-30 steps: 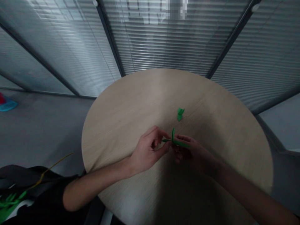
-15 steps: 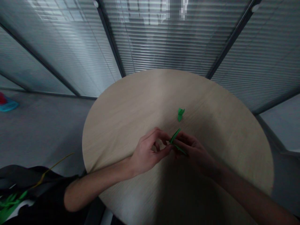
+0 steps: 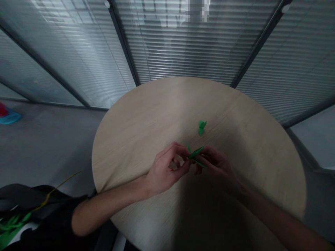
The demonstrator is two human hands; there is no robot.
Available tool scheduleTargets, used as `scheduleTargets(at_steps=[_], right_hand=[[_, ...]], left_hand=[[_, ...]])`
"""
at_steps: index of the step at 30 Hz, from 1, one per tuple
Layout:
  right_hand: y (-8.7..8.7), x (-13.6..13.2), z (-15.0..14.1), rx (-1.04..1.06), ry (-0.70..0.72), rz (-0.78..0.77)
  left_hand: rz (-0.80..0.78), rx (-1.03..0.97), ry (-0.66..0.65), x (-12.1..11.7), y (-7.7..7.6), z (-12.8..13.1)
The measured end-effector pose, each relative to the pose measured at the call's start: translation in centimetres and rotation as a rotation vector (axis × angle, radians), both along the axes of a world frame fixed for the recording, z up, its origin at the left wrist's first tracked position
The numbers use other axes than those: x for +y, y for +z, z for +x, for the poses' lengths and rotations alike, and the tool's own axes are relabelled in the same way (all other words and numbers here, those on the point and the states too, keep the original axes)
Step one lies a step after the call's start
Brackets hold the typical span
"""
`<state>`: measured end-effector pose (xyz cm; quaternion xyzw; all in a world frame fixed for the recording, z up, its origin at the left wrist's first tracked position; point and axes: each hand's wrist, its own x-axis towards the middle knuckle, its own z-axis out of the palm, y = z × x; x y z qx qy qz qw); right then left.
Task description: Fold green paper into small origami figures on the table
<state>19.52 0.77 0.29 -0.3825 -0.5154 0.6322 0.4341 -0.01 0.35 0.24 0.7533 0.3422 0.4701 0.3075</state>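
Note:
Between my two hands is a green leaf-like piece (image 3: 196,152) with several thin, pointed blades. My left hand (image 3: 169,169) is closed, thumb and fingertips pinching the piece at its left end. From the other side, the fingers of my right hand (image 3: 220,167) close on its blades, and they partly cover it. Whether the piece is paper or plastic, I cannot tell. A second, smaller green piece (image 3: 201,128) lies on the round wooden table (image 3: 146,118), just beyond my fingers.
Glass partitions with blinds (image 3: 178,52) stand behind the table. At the lower left are a dark bag-like thing (image 3: 23,195), green leafy pieces (image 3: 15,225) and a thin yellow strand (image 3: 64,182). A blue and red object (image 3: 9,117) sits on the floor at far left.
The green piece has turned between my fingers, its upper blade now tilting right and another blade showing at left. My right hand has shifted slightly; my left hand stays in place.

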Motion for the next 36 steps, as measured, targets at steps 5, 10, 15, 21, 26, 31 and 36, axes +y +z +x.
scheduleTargets(at_steps=[5,10,15,21,26,31,36], right_hand=[[0.16,-0.05,-0.02,-0.012,-0.006,0.005],[0.18,-0.12,0.17,0.037,0.013,-0.05],[0.22,-0.12,0.45,0.026,0.051,-0.083],[0.37,-0.2,0.41,0.084,0.069,-0.146],[0.43,-0.2,0.42,0.103,0.129,-0.193],[0.23,-0.26,0.47,0.093,0.176,-0.215],[-0.08,-0.28,0.61,0.102,0.189,-0.253]], left_hand=[[-0.048,-0.005,0.002,-0.04,0.0,0.01],[-0.067,-0.003,-0.018,-0.06,0.0,0.0],[-0.129,0.021,-0.023,-0.06,0.05,0.02],[-0.113,0.011,-0.031,-0.14,0.35,-0.03],[-0.223,-0.078,0.004,-0.02,0.38,-0.1],[-0.344,-0.143,-0.057,0.2,0.62,0.02],[-0.466,-0.247,-0.096,0.25,0.94,0.27]])
